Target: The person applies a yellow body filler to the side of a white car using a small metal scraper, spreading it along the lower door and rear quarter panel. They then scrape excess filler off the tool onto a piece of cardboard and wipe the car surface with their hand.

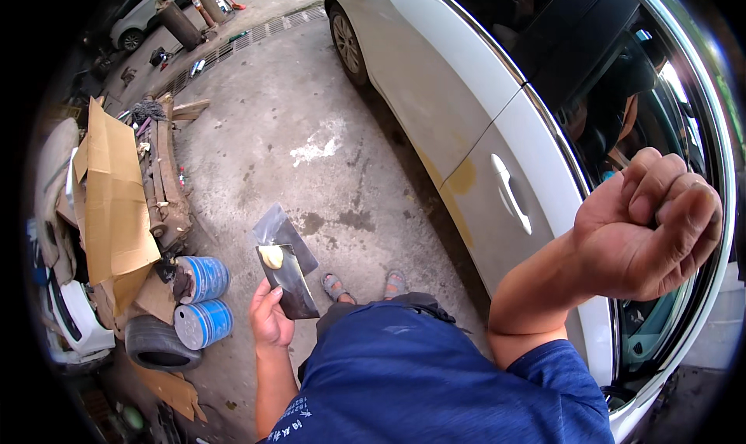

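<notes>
Head camera view: 2 thin, dark flat plates [295, 289] are held, overlapping, in the left hand [272, 320], and a dollop of cream-coloured paste [271, 257] is carried on the nearer one. The right hand [649, 222] is raised, fingers curled into a fist, before a car window [622, 79]; whether anything is gripped inside cannot be told. Left of that fist, a door handle [510, 195] is seen on a white car [435, 63], whose doors are marked by yellowish patches [463, 177]. Left of the left hand, 2 blue drums [208, 322] are placed beside a tyre [155, 343].
</notes>
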A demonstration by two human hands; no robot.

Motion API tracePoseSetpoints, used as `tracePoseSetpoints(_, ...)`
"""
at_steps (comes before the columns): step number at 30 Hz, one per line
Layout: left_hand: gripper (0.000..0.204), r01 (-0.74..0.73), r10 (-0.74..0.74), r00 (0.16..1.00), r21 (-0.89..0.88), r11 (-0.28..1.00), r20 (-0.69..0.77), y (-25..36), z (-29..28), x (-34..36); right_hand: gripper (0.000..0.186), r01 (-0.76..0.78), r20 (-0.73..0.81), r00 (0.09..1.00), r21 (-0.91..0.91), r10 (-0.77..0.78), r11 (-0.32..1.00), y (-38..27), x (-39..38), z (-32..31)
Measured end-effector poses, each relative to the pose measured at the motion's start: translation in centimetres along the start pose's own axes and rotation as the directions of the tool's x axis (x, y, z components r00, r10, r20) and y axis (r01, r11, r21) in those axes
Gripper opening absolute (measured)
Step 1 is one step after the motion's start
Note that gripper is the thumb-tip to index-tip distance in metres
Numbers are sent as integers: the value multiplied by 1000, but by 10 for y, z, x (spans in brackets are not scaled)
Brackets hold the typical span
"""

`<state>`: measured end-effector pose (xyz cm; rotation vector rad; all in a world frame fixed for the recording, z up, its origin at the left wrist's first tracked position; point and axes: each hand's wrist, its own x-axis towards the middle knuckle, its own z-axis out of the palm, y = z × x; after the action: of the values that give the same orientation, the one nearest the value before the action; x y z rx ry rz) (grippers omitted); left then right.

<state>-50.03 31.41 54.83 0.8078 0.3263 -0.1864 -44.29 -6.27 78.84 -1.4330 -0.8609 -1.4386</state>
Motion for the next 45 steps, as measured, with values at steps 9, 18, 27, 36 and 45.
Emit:
tracePoseSetpoints(9, 40, 52, -55, 995, 44, 998, 77, 51, -38, 78, 13, -782, -207, 573, 151, 793, 604, 43, -102, 66)
tracePoseSetpoints(18, 40, 121, -138, 970, 93, 988, 202, 88, -49, 134, 16, -822, -156, 282, 470, 947, 322, 41, -127, 92)
tracePoseSetpoints(27, 43, 176, -196, 944, 97, 980, 267, 77, -41, 144, 15, -824, -173, 233, 487, 957, 289, 36, -134, 84)
tracePoseSetpoints(36, 41, 166, -186, 947, 98, 981, 262, 65, -27, 133, 18, -915, -183, 243, 281, 953, 288, 43, -151, 62)
tracePoseSetpoints(45, 40, 158, -179, 955, 106, 982, 235, 54, -22, 125, 28, -892, -222, 270, -424, 937, 157, 56, -188, 45)
